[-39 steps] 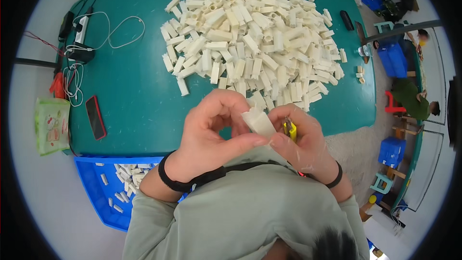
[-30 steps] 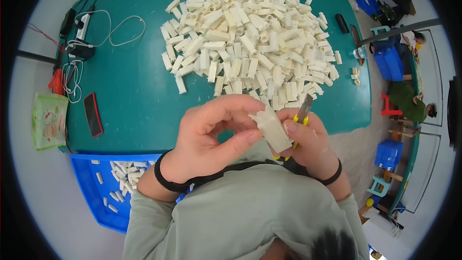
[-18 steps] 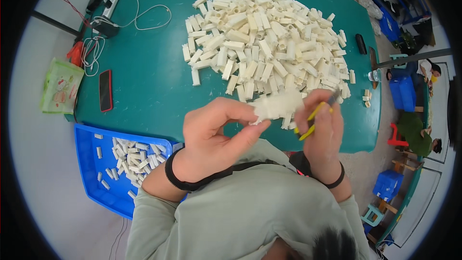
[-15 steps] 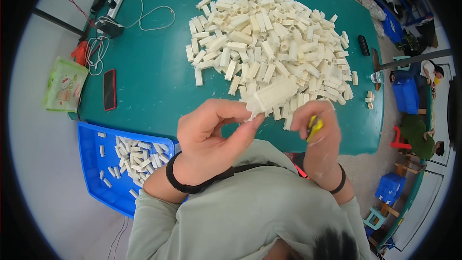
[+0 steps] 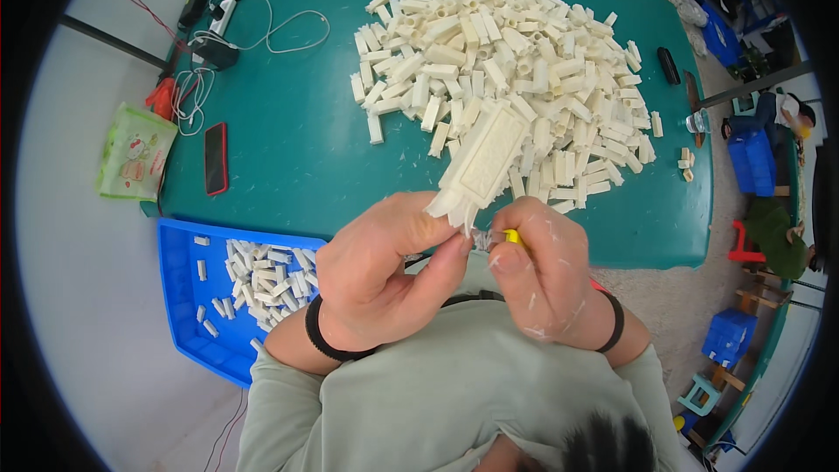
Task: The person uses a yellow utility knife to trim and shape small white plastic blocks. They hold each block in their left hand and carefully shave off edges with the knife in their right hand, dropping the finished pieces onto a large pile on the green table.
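My left hand (image 5: 389,267) pinches the ragged lower end of a cream-coloured rectangular block (image 5: 485,157) between thumb and fingers. The block tilts up and away, with a raised frame on its face. My right hand (image 5: 546,271) is closed around a small yellow-handled tool (image 5: 513,237); most of its handle is hidden by the fingers. The tool's short tip meets the frayed edge of the block, close to my left thumb. White shavings cling to my right hand. Beyond both hands lies a large pile of similar cream blocks (image 5: 559,79), many of them hollow with rough ends.
The blocks lie on a green table (image 5: 288,122). A blue tray (image 5: 188,297) with smaller pieces stands at lower left. A red-edged phone (image 5: 216,159), a power strip (image 5: 223,17) with cables and a green bag (image 5: 135,153) are at left. People sit far right.
My right hand has come left and brought the yellow-handled tool to the block's ragged end. The block, still in my left hand, has turned more upright.
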Available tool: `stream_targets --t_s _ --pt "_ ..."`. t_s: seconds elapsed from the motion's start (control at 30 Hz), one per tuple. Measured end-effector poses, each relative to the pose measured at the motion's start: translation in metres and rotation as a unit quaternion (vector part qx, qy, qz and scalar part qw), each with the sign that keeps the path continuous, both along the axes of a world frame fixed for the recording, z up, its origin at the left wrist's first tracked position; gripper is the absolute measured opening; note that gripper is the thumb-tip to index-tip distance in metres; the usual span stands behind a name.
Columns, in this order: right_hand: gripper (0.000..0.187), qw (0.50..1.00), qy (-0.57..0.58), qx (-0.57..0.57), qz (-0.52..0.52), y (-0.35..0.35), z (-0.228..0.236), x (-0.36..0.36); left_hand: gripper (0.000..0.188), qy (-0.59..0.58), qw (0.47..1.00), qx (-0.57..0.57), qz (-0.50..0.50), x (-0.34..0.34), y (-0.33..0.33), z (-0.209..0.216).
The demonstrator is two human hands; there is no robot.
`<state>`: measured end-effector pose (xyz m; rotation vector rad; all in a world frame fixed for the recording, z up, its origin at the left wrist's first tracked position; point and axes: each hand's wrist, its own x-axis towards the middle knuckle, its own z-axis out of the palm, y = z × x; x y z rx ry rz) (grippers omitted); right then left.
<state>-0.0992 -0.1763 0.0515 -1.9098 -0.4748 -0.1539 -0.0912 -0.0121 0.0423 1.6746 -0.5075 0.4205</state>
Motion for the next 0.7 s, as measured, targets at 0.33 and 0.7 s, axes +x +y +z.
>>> stream_targets --t_s 0.33,0.7 --pt "0.023 1.000 -0.017 -0.017 0.016 0.0057 0.0044 -0.0093 0.027 -0.056 0.998 0.039 0.005 -0.0098 0.0093 0.0028" --pt "0.023 0.996 -0.077 -0.050 -0.019 0.0024 0.0061 -0.0032 0.025 -0.013 0.998 -0.059 -0.028 -0.0084 0.0093 0.0018"
